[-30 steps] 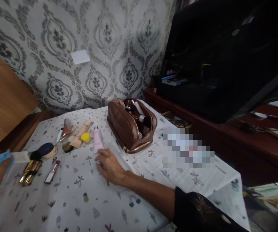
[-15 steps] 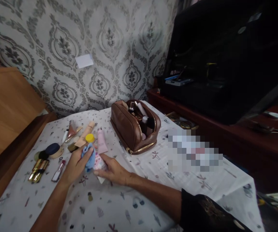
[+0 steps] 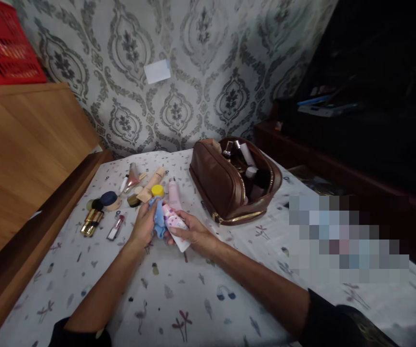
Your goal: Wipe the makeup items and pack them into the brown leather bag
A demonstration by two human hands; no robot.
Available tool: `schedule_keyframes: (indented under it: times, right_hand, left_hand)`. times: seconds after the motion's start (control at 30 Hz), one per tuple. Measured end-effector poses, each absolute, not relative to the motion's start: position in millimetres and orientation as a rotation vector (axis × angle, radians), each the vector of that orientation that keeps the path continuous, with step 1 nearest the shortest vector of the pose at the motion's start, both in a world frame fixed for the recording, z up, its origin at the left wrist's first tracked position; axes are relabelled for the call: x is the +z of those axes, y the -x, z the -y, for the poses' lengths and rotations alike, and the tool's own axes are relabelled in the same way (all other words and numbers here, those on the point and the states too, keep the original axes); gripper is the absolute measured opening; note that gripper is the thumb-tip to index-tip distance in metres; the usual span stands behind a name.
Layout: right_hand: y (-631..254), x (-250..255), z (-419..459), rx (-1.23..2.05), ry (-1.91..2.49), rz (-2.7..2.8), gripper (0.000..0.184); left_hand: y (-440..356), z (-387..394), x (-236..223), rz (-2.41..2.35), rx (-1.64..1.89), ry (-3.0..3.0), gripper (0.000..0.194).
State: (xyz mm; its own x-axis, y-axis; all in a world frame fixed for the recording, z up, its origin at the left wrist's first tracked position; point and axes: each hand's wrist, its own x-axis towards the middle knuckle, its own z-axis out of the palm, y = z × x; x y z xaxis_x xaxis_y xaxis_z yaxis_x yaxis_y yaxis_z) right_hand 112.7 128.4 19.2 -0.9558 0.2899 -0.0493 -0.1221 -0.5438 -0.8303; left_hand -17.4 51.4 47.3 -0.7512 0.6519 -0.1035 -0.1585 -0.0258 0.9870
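My left hand (image 3: 143,225) is closed on a light blue cloth (image 3: 159,222), which touches one end of a squeeze tube. That pink and white patterned tube (image 3: 175,222) is gripped by my right hand (image 3: 197,235), its flat white end pointing toward me. Just beyond my hands lie a pale pink tube (image 3: 174,192), a yellow-lidded jar (image 3: 157,191) and a beige tube (image 3: 153,182). A lip gloss tube (image 3: 115,227) lies left of my left hand. Gold-coloured tubes (image 3: 92,222) and a dark-lidded jar (image 3: 110,201) are further left.
An open brown toiletry bag (image 3: 215,180) packed with cosmetics stands right of centre on the patterned cloth (image 3: 179,299). A wooden panel (image 3: 23,159) borders the left, with a red basket (image 3: 7,46) above. At right is a pixelated patch beside dark furniture.
The view has turned left, so everything sits further right in it. The patterned tube shows more of its side now. Both hands keep their holds on the cloth and tube.
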Motion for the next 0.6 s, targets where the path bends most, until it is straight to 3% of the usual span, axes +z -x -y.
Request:
schedule_keyframes:
  times: [0.23, 0.37, 0.6]
  right_hand:
    - [-115.7, 22.1, -129.1, 2.603, 0.294, 1.378, 0.058]
    - [-112.5, 22.0, -129.8, 2.577, 0.423, 1.257, 0.045]
    - [-108.8, 22.6, -132.6, 2.359, 0.527, 1.029, 0.04]
  left_hand:
    - [15.8, -52.3, 38.0, -1.609, 1.816, -0.637, 0.044]
    - [14.5, -52.0, 33.1, -1.604, 1.749, -0.688, 0.039]
    - [8.8, -53.9, 24.9, -1.546, 1.673, -0.741, 0.05]
